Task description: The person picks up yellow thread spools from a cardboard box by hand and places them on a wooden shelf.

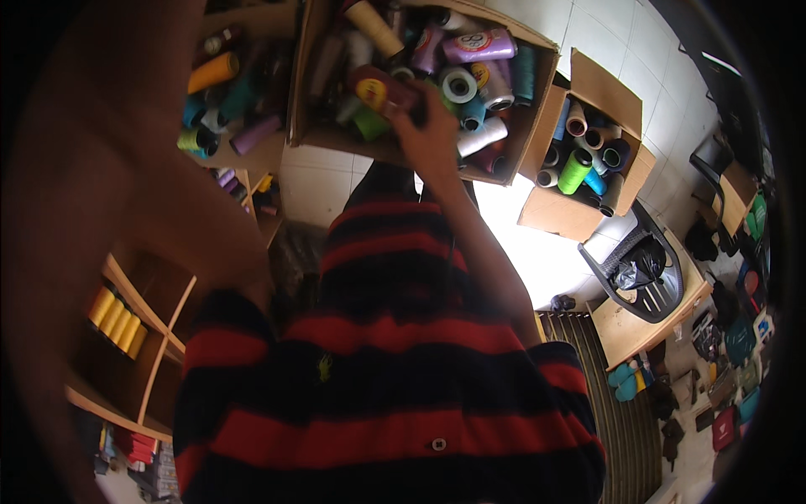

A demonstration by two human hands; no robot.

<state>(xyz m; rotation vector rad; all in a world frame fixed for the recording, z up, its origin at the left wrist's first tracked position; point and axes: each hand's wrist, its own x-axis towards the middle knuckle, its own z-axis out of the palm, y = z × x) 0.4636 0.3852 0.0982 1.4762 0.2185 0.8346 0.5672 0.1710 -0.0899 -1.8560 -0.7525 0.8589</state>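
Note:
My right hand reaches into a large open cardboard box packed with several thread cones of many colours. Its fingers are closed on a dark red thread cone with a yellow label, held over the cones in the box's middle. A white spool and a purple cone lie just to the right of the hand. My left arm rises as a blurred shape along the left side; its hand is out of the picture. My red and dark striped shirt fills the lower middle.
A smaller open box with green, blue and dark cones stands to the right. Another heap of cones lies to the left. Yellow spools sit on a wooden shelf at lower left. A black chair, striped mat and clutter are at right.

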